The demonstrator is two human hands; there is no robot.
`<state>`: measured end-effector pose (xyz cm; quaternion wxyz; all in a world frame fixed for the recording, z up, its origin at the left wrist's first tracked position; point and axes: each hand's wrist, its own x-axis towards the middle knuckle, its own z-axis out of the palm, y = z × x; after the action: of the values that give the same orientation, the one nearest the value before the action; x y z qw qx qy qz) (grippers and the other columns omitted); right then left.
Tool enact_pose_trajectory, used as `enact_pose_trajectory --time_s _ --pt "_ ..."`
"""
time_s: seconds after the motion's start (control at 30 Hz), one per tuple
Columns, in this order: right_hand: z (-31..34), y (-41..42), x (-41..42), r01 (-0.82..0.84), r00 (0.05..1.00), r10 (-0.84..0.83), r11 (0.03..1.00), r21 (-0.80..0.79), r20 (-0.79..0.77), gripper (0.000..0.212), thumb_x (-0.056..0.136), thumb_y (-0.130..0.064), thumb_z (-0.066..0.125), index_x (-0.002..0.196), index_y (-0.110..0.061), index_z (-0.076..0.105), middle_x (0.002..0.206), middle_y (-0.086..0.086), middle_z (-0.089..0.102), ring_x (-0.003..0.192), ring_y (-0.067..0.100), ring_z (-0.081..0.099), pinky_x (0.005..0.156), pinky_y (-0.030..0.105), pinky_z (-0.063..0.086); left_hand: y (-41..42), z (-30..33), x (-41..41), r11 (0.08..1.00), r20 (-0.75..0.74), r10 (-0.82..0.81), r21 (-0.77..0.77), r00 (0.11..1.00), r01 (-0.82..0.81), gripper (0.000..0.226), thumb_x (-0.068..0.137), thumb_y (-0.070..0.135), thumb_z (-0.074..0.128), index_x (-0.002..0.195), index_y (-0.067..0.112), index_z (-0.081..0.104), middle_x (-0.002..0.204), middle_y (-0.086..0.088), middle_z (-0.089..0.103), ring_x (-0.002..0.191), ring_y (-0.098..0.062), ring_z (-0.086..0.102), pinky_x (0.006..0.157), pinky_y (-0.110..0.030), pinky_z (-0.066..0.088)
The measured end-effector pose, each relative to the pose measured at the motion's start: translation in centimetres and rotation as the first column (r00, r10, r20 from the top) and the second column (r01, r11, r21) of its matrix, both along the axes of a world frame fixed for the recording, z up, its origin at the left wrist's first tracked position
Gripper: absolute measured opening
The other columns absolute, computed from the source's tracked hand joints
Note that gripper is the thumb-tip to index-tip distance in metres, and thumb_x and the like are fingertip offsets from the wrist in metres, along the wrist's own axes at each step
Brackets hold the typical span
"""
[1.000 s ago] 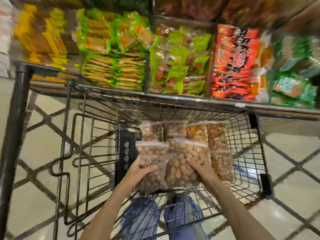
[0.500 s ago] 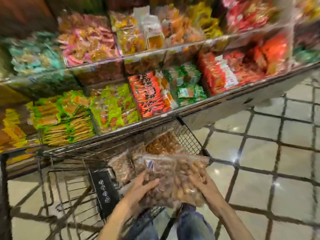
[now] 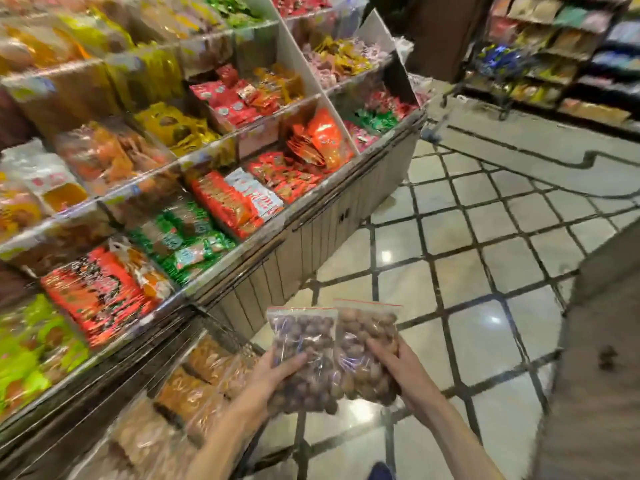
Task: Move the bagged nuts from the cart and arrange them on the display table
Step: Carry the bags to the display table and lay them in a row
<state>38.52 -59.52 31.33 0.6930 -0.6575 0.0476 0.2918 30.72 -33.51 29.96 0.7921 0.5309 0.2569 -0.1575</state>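
Two clear zip bags of brown nuts are held side by side over the tiled floor, clear of the cart. My left hand grips the left bag with the thumb across its front. My right hand grips the right bag from its right side. More bagged nuts lie in the cart at the lower left, blurred. A grey wooden surface rises at the right edge; I cannot tell whether it is the display table.
A tiered snack display stand full of coloured packets runs along the left. Another shelf of goods stands at the far right. Tiled floor lies between them.
Both bags have been lifted out of the cart and carried right. My view has swung right, from the cart basket to the aisle floor and the grey surface.
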Motion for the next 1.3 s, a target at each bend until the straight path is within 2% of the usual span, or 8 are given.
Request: enact_pose_trajectory --time_s 0.3,0.4,0.5,0.6,0.77,0.97,1.13,1.3 --pt "2.0 -18.6 9.7 0.315 0.944 -0.316 0.949 0.024 0.09 0.076 0.073 -0.056 0.09 0.14 -0.032 0.062 0.123 0.0 0.079 0.114 0.023 0.076 0.104 0.049 0.058 -17.9 2.9 16.0 0.958 0.109 -0.271 0.123 0.956 0.257 0.08 0.07 0.043 0.096 0.138 0.021 0.06 0.128 -0.014 0.075 0.115 -0.041 0.073 0.105 -0.061 0.053" --pt "2.6 -22.8 12.9 0.382 0.917 -0.384 0.923 0.037 0.107 0.061 0.082 -0.046 0.083 0.137 -0.029 0.063 0.121 0.002 0.079 0.112 0.023 0.077 0.1 0.046 0.059 -22.4 3.4 21.5 0.943 0.136 -0.305 0.177 0.942 0.28 0.093 0.057 0.057 0.1 0.134 0.022 0.063 0.127 -0.01 0.076 0.113 -0.034 0.075 0.101 -0.054 0.057" --pt "2.8 -26.9 16.5 0.479 0.868 -0.48 0.877 0.042 0.127 0.044 0.093 -0.031 0.076 0.135 -0.025 0.065 0.122 0.005 0.079 0.112 0.024 0.076 0.1 0.045 0.059 -27.0 3.6 27.5 0.926 0.171 -0.364 0.173 0.916 0.335 0.08 0.067 0.043 0.097 0.134 0.017 0.063 0.119 -0.009 0.079 0.108 -0.031 0.077 0.091 -0.043 0.062" --pt "2.4 -30.8 21.2 0.589 0.796 -0.588 0.807 0.036 0.146 0.038 0.095 -0.027 0.076 0.132 -0.023 0.068 0.12 0.004 0.08 0.112 0.024 0.076 0.102 0.046 0.058 -31.3 3.2 34.5 0.871 0.203 -0.488 0.18 0.849 0.457 0.065 0.084 0.025 0.089 0.141 0.017 0.059 0.126 -0.011 0.076 0.114 -0.034 0.075 0.1 -0.052 0.059" --pt "1.9 -37.4 31.1 0.711 0.692 -0.704 0.703 0.016 0.158 0.057 0.085 -0.043 0.086 0.136 -0.026 0.067 0.124 0.006 0.078 0.116 0.028 0.075 0.108 0.054 0.054 -38.3 3.5 47.7 0.808 0.268 -0.589 0.193 0.762 0.557 0.081 0.071 0.044 0.095 0.142 0.028 0.059 0.132 -0.003 0.074 0.119 -0.028 0.073 0.104 -0.055 0.057" --pt "4.3 -44.3 42.2 0.796 0.6 -0.78 0.605 -0.03 0.18 0.057 0.087 -0.042 0.085 0.136 -0.021 0.066 0.123 0.008 0.079 0.114 0.031 0.076 0.105 0.055 0.057 -47.1 5.0 62.7 0.709 0.319 -0.696 0.167 0.643 0.685 0.056 0.09 0.016 0.08 0.14 0.028 0.057 0.128 0.002 0.076 0.114 -0.017 0.075 0.09 -0.032 0.063" --pt "5.5 -49.5 49.8 0.852 0.516 -0.835 0.522 -0.021 0.191 0.05 0.092 -0.036 0.081 0.136 -0.02 0.065 0.12 0.005 0.08 0.109 0.026 0.078 0.099 0.051 0.061 -53.7 5.8 73.0 0.63 0.308 -0.765 0.177 0.565 0.757 0.07 0.086 0.027 0.085 0.147 0.034 0.052 0.135 0.003 0.072 0.119 -0.018 0.073 0.104 -0.046 0.058" --pt "4.2 -55.4 57.2 0.892 0.445 -0.876 0.452 -0.007 0.185 0.062 0.084 -0.045 0.087 0.137 -0.024 0.063 0.12 0.004 0.08 0.107 0.027 0.079 0.099 0.054 0.06 -61.2 5.1 82.3 0.579 0.297 -0.803 0.186 0.516 0.794 0.059 0.088 0.024 0.083 0.136 0.041 0.054 0.127 0.004 0.072 0.103 -0.009 0.077 0.08 -0.027 0.063"
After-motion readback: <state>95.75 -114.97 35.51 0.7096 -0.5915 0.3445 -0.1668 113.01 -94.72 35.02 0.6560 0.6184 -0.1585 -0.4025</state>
